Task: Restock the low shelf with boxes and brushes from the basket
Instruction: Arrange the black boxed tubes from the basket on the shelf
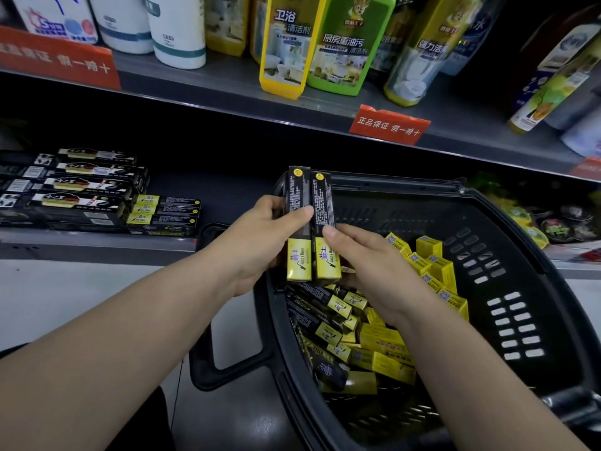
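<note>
Two boxes (309,222), black with yellow ends, stand upright side by side above the basket (507,222). The left hand (260,236) grips the left one, thumb across its front; the right hand (367,258) pinches the right one. Below, loose boxes (374,340) fill the basket. Stacked boxes (166,211) lie on the low shelf (97,245), left; bottles (338,43) stand above.
</note>
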The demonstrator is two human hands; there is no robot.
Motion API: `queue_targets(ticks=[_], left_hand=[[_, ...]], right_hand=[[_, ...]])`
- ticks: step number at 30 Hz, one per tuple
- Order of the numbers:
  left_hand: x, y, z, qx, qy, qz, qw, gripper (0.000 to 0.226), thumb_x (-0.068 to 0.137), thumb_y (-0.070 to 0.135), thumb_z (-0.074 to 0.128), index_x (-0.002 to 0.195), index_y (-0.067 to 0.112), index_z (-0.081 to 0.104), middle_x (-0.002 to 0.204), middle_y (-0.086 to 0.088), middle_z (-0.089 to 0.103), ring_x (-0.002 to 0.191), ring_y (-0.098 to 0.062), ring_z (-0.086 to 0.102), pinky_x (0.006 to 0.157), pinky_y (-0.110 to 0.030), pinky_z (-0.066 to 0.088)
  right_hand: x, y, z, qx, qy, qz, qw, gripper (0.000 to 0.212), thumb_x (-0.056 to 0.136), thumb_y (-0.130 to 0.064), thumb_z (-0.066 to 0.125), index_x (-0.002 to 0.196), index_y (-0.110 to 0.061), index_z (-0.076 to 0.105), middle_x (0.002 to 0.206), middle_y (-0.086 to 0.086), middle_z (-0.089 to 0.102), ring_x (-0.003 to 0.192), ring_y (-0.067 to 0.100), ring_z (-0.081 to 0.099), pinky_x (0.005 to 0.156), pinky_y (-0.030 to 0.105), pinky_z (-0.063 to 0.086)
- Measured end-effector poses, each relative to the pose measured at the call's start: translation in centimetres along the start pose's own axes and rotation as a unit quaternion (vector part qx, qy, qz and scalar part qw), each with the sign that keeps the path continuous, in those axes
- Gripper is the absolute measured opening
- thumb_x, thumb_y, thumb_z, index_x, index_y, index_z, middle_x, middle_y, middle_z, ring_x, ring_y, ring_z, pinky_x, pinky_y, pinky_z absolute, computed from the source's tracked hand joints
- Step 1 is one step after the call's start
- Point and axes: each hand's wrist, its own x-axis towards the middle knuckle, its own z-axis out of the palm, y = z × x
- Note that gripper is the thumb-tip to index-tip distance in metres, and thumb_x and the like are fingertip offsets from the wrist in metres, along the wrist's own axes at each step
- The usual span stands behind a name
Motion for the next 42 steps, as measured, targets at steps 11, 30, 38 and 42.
queue_targets(ticks=[11,30,38,42], left_hand=[[0.7,0.2,-1.7,0.022,0.071,0.005,0.997,0.052,0.074,0.029,0.076,0.119,0.019,0.049,0.094,0.0,0.07,0.083,-0.017,0.068,0.076,-0.038,0.055],[0.1,0.7,-3.3,-0.035,0.035,-0.023,0.998,0.037,0.08,0.028,0.07,0.113,0.015,0.061,0.094,-0.004,0.072,0.079,-0.019,0.068,0.061,-0.032,0.056],[-0.6,1.6,-7.7,-0.147,0.082,-0.022,0.986,0.032,0.083,0.026,0.067,0.112,0.017,0.06,0.074,-0.001,0.073,0.061,-0.016,0.07,0.047,-0.032,0.055],[-1.0,1.9,-11.7,-0.148,0.096,-0.034,0.984,0.035,0.083,0.028,0.065,0.115,0.014,0.059,0.068,-0.001,0.072,0.052,-0.015,0.067,0.04,-0.025,0.049]], right_hand=[[2.8,5.1,-2.0,-0.438,-0.003,0.024,0.898,0.019,0.092,-0.036,0.054,0.105,-0.025,0.061,0.098,-0.007,0.063,0.085,0.011,0.06,0.065,0.019,0.047],[1.0,-0.6,-1.9,0.049,0.057,0.064,0.995,0.021,0.075,-0.006,0.069,0.074,-0.014,0.049,0.06,0.002,0.062,0.049,0.014,0.057,0.043,0.022,0.044],[6.0,-5.7,5.9,-0.164,0.021,-0.028,0.986,0.072,0.069,-0.068,0.06,0.127,-0.031,0.04,0.109,-0.009,0.059,0.096,0.003,0.06,0.075,0.019,0.046],[10.4,-6.7,9.1,-0.116,-0.078,0.029,0.99,0.073,0.085,-0.042,0.062,0.145,-0.037,0.02,0.113,-0.002,0.065,0.099,0.019,0.066,0.085,0.04,0.054]])
